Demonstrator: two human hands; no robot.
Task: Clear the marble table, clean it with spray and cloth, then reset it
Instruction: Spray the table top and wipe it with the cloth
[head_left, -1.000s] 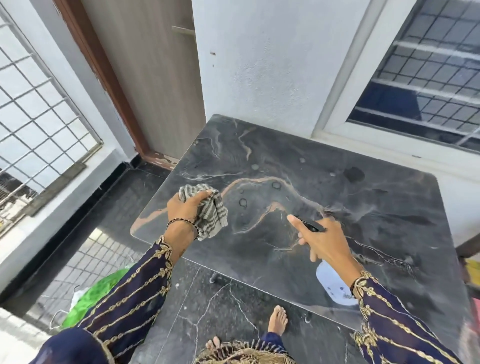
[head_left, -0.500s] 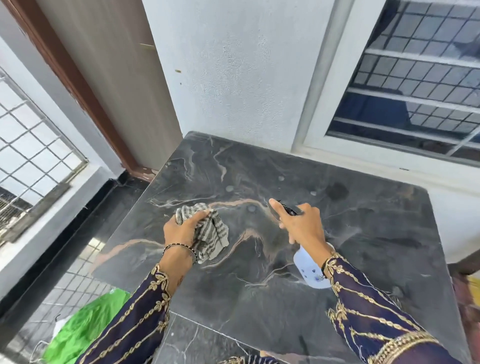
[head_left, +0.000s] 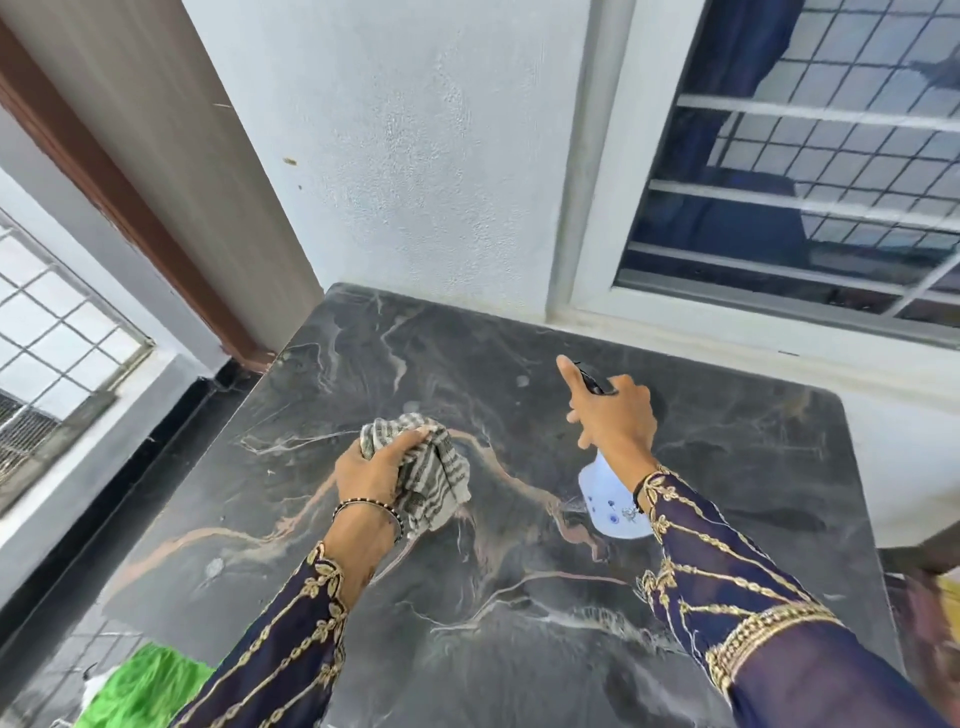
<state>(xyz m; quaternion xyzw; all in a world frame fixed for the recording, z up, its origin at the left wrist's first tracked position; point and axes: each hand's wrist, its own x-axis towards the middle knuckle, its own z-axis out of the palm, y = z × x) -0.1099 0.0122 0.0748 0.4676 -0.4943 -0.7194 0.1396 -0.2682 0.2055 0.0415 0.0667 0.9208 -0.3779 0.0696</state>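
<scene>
The dark marble table (head_left: 727, 467) with pale and orange veins fills the middle of the view, with a few wet drops on its far part. My left hand (head_left: 371, 470) grips a bunched grey-and-white striped cloth (head_left: 436, 478) just over the table's centre-left. My right hand (head_left: 610, 415) holds a white spray bottle (head_left: 605, 499) with a black trigger head, tilted with the nozzle pointing toward the wall; the index finger sticks out straight along the top. Most of the bottle's neck is hidden by the hand.
A white wall (head_left: 415, 156) and a barred window (head_left: 805, 182) stand right behind the table. A wooden door (head_left: 171, 156) is at the back left. A green bag (head_left: 145, 686) lies on the dark floor at the table's near left. A metal grille (head_left: 57, 322) is at far left.
Both hands have moved farther across the table toward the wall, and my view has moved closer. The spray bottle now points at the table's far part. The cloth stays bunched in my left hand.
</scene>
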